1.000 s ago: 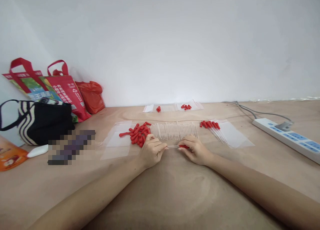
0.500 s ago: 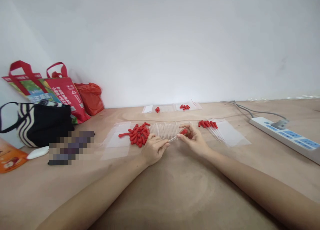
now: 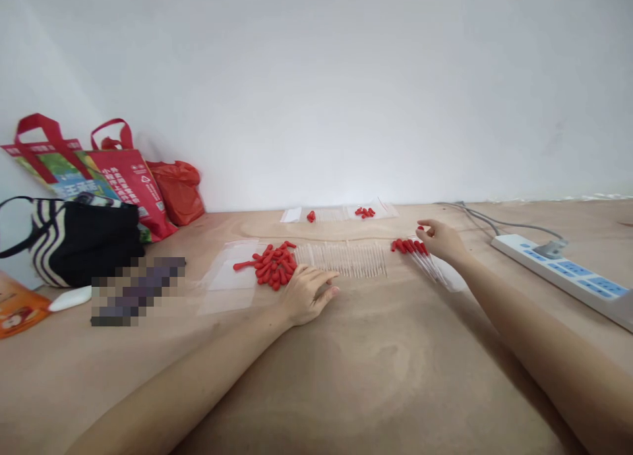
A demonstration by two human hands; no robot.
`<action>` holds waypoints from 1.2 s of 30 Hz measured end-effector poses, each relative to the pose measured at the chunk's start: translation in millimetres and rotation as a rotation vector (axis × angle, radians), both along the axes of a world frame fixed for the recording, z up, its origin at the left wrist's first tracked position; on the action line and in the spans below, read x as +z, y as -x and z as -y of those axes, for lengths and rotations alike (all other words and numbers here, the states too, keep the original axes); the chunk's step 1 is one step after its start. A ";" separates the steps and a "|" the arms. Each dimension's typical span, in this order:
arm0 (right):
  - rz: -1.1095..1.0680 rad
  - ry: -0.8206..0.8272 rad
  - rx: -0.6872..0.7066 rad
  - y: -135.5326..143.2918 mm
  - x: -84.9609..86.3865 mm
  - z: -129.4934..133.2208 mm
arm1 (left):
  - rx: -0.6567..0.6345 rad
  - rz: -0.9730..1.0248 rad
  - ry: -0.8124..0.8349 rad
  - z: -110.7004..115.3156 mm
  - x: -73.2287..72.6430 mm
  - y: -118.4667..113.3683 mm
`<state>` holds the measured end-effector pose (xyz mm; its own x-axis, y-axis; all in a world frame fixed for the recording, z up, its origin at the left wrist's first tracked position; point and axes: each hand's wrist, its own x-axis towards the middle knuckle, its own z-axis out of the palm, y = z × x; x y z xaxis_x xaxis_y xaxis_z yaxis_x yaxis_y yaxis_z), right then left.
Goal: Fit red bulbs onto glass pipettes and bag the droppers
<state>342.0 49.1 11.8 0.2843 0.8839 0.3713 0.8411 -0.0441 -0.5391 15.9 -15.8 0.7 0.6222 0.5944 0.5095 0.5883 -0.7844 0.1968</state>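
While left hand (image 3: 305, 297) gapes, right (image 3: 442, 240) seemingly pinches bulb (image 3: 420, 229).

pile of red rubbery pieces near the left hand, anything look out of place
One slim red rubbery piece juts out leftward from the rounded heap of red rubbery pieces, over the translucent plastic bags, while the others bunch together. Nothing else there stands out.

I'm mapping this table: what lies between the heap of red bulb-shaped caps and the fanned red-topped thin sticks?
The head view shows a row of thin, translucent sticks, side by side, between the heap of caps and the red-topped sticks.
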 end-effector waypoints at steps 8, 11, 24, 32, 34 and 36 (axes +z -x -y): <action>0.204 0.068 -0.032 -1.1 -20.9 -4.7 | -0.008 -0.029 0.008 -0.3 -0.4 0.4; 0.278 0.020 0.043 4.6 -17.8 -3.7 | 0.005 -0.032 -0.007 -0.1 -0.6 -0.4; 0.357 -0.131 0.204 28.2 -26.8 -3.9 | 0.275 0.024 -0.169 -1.7 -3.4 -2.5; -0.151 -0.281 0.526 91.9 -24.5 35.4 | 0.608 -0.051 -0.053 -30.2 11.1 -7.6; -0.139 -0.321 0.598 106.0 -26.5 47.9 | 0.693 -0.096 -0.010 -41.7 16.9 -7.5; -0.115 -0.346 0.682 113.3 -28.1 56.3 | 0.748 -0.151 0.025 -51.4 20.1 -6.8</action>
